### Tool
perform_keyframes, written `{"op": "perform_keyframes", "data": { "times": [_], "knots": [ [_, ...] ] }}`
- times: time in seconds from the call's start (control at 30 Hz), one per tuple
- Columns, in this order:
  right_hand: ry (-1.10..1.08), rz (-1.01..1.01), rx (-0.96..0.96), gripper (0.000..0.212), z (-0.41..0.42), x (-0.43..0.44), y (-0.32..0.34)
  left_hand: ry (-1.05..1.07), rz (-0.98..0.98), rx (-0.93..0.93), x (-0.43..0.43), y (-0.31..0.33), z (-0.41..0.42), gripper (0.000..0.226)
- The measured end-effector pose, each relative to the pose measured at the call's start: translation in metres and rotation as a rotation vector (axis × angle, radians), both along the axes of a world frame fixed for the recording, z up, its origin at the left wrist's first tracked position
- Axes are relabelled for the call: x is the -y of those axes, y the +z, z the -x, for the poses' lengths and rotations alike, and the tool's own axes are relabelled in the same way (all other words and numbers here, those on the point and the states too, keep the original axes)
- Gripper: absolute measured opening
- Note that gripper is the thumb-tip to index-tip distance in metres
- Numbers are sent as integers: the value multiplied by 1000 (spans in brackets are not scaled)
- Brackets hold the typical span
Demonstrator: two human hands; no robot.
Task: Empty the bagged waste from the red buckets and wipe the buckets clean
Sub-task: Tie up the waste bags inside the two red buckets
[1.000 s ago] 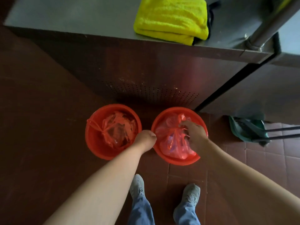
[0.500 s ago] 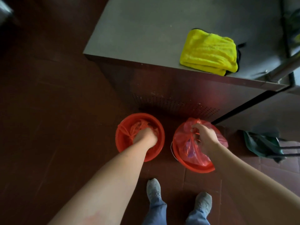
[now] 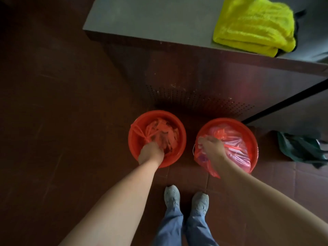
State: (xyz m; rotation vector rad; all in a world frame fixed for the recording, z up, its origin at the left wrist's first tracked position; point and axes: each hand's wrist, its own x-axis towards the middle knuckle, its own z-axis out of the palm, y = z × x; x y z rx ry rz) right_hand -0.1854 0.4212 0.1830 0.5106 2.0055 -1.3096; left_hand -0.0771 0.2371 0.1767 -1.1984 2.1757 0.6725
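While your left hand (image 3: 150,154) and right hand (image 3: 211,148) work low, lift each bag straight up by its gathered neck.
Right of centre, your right fingers pinch the pink bag (image 3: 236,151) over the near rim of the right bucket (image 3: 249,134); at centre, your left fingers are buried in the tied bag (image 3: 159,131) inside the left bucket (image 3: 158,113), grip unclear.

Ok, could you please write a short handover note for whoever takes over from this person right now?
The left hand grips the knotted red plastic bag inside the left round red plastic bucket.
The right hand grips the translucent red plastic bag in the right round red plastic bucket; some of it hangs over the near rim.
The folded yellow towelling cloth lies on the grey counter.
Done: nothing emptied yet.
To do: lift out both bags, dispose, wipe both buckets.
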Motion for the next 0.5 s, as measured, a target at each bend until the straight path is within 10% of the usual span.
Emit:
{"op": "perform_keyframes", "data": {
  "times": [0.5],
  "knots": [
    [93, -377, -227, 36, -19, 67, -113, 322, -152, 108, 54, -142, -5, 71]
  ]
}}
